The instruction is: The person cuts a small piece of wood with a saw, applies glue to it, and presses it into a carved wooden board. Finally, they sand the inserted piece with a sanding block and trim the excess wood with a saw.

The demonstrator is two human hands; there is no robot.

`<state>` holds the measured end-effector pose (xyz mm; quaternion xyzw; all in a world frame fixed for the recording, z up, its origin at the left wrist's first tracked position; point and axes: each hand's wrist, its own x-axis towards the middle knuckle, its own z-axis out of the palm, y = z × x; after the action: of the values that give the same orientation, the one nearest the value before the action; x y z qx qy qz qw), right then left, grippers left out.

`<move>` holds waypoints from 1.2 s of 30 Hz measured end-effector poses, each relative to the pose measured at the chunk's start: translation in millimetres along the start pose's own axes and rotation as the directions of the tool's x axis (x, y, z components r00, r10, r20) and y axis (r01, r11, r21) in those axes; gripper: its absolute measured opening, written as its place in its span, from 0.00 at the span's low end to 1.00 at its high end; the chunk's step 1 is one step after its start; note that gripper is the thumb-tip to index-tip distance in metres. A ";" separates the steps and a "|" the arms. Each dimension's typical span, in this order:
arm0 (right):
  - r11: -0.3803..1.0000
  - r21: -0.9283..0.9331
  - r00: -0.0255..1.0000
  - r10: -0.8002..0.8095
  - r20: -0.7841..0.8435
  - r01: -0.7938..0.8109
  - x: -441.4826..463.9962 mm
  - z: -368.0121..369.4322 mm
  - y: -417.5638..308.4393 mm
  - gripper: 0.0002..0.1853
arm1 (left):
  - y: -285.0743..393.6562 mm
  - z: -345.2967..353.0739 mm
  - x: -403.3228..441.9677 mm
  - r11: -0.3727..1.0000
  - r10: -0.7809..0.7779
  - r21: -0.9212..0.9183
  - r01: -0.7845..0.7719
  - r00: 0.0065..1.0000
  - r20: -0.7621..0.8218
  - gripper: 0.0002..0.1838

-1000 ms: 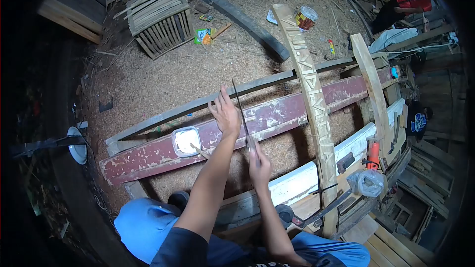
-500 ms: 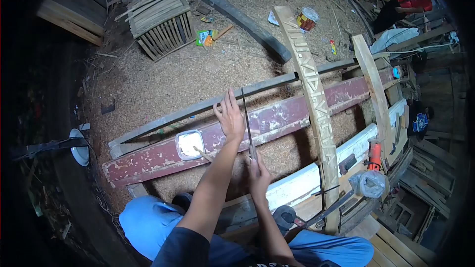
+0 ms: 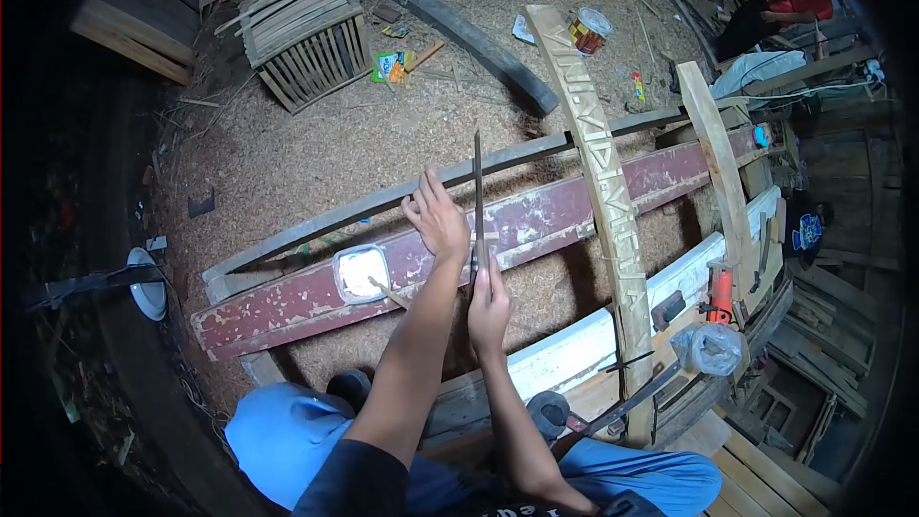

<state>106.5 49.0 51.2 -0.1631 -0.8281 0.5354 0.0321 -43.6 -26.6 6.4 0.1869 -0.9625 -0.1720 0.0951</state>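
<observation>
My right hand (image 3: 490, 311) is closed round the handle of a long, narrow-bladed knife (image 3: 480, 182). Its dark blade points away from me, over the maroon beam (image 3: 546, 220) with peeling paint. Left of the blade, my left hand (image 3: 440, 225) reaches over that beam with its fingers stretched out. Whether its palm touches the wood is hidden. A small pale strip of wood (image 3: 490, 236) shows beside the blade. Left of my forearm, a white tub (image 3: 356, 278) of white stuff sits on the beam, with a stick (image 3: 391, 295) leaning out of it.
A carved plank (image 3: 603, 168) and a plain curved plank (image 3: 713, 129) lie across the beams. An orange power tool (image 3: 721, 297) and a plastic bag (image 3: 708, 349) rest at right. Beyond stand a slatted crate (image 3: 306, 38) and a paint can (image 3: 590, 31). A person in red (image 3: 799, 2) is at far right.
The knife and my right hand have moved up and away from me, the blade tip now reaching beyond the grey rail. My left hand has shifted slightly left.
</observation>
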 end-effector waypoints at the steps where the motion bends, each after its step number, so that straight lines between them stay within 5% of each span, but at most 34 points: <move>1: 0.999 -0.023 1.000 0.028 0.007 -0.027 -1.4 -2.5 -4.4 0.24 | 0.5 0.9 0.3 1.000 -0.008 -0.002 0.008 1.000 -0.005 0.46; 7: 0.995 -0.095 0.999 -0.033 -0.002 0.033 -37.8 -24.4 -11.2 0.24 | 2.3 0.4 0.3 0.998 -0.067 0.009 0.066 0.997 0.033 0.46; 9: 0.899 -0.346 0.924 0.341 0.171 -0.268 -20.4 -38.6 -25.6 0.24 | 5.9 -0.5 5.3 0.993 -0.113 -0.007 0.114 0.991 0.065 0.46; 13: 0.995 -0.099 0.994 0.022 0.106 -0.011 -46.0 -60.5 3.2 0.22 | 0.1 7.3 5.3 0.996 -0.060 0.070 0.058 0.998 0.030 0.56; 19: 0.983 -0.110 0.979 0.160 0.127 -0.146 -3.8 -46.0 -13.3 0.21 | 4.3 5.5 4.3 0.994 -0.068 0.092 0.061 0.995 0.074 0.55; 25: 0.995 -0.095 0.998 -0.039 0.046 0.043 -43.0 -57.1 1.5 0.20 | 5.3 2.0 2.7 0.997 -0.081 0.009 0.081 0.997 0.012 0.47; 27: 0.996 -0.093 0.998 -0.008 0.064 0.014 -19.7 -49.5 -5.0 0.20 | 4.4 3.3 2.6 0.999 -0.033 -0.001 0.033 0.999 -0.005 0.48; 30: 0.958 -0.135 0.943 0.277 0.185 -0.254 12.1 -44.5 -37.7 0.21 | 4.2 2.1 3.3 0.999 -0.042 0.008 0.041 0.999 0.020 0.48; 33: 0.994 -0.108 0.996 0.024 0.082 -0.015 -38.1 -62.5 15.0 0.21 | 4.4 1.7 4.3 0.997 -0.070 0.043 0.067 0.996 0.055 0.54; 36: 0.990 -0.122 0.994 0.075 0.082 -0.065 -29.4 -57.0 -8.6 0.22 | 1.1 8.9 6.0 0.998 -0.066 -0.003 0.066 0.998 0.016 0.50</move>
<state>145.2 86.8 86.6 -0.1702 -0.8528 0.4926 -0.0324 -51.6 -25.3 -0.7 0.2169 -0.9562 -0.1783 0.0823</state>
